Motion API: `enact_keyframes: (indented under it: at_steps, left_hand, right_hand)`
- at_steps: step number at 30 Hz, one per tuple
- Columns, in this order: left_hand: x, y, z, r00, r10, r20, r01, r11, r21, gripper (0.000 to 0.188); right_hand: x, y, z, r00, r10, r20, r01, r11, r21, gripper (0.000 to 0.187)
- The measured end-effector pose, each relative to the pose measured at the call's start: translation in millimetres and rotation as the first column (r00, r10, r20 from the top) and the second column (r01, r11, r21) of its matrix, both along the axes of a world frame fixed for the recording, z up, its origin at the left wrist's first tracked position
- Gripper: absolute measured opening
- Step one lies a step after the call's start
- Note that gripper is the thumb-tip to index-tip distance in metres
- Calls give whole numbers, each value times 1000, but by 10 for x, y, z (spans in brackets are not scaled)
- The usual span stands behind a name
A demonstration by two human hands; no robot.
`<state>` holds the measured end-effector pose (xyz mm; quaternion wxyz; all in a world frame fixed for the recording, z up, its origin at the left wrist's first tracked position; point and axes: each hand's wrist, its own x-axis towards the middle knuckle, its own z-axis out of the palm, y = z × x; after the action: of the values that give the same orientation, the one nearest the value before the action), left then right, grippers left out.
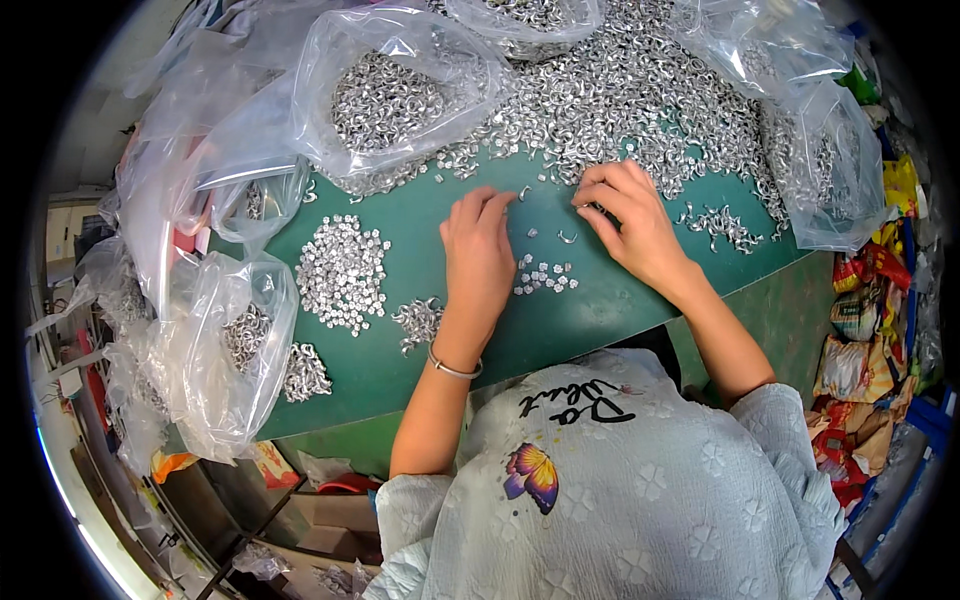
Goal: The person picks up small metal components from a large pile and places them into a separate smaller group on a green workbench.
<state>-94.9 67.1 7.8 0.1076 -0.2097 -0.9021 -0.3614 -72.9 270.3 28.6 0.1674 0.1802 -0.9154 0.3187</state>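
Over the middle of the green table, my left hand has its fingers drawn together, a small curved silver metal piece at their tips. To the right, my right hand is closed in a pinch; a tiny bit of metal seems to show at the fingertips, too small to name. Between the hands lie another curved metal piece and a loose small metal part. A group of small flower-shaped metal pieces sits just right of my left wrist. Beside that forearm is a little heap of curved pieces.
A large pile of curved metal pieces covers the table's far side. Clear plastic bags of metal parts stand at the back, left and right. Many flower-shaped pieces lie at left. Colourful packages are stacked beyond the right edge.
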Motion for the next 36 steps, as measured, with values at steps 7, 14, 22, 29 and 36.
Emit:
enact_keyframes:
  at_steps: [7, 14, 22, 29, 36]
  left_hand:
    - [-124, 96, -46, 985, -159, -60, 149, 979, -138, 30]
    - [21, -145, -71, 991, -130, 11, 130, 991, 21, 32]
    - [221, -393, 124, 989, 13, 145, -22, 998, 62, 48]
    - [440, -744, 224, 965, 225, 133, -226, 974, -4, 47]
    - [551, -839, 214, 975, 187, 116, -185, 982, -32, 41]
  right_hand:
    - [-64, -229, -191, 991, 105, 84, -118, 980, 163, 10]
    - [96, -44, -51, 979, 114, 169, -126, 990, 61, 19]
    - [-62, -211, -32, 966, 131, 225, -128, 991, -32, 14]
    - [-235, -746, -170, 923, 341, 176, -344, 939, -16, 19]
    - [-235, -623, -46, 933, 246, 264, -241, 969, -52, 27]
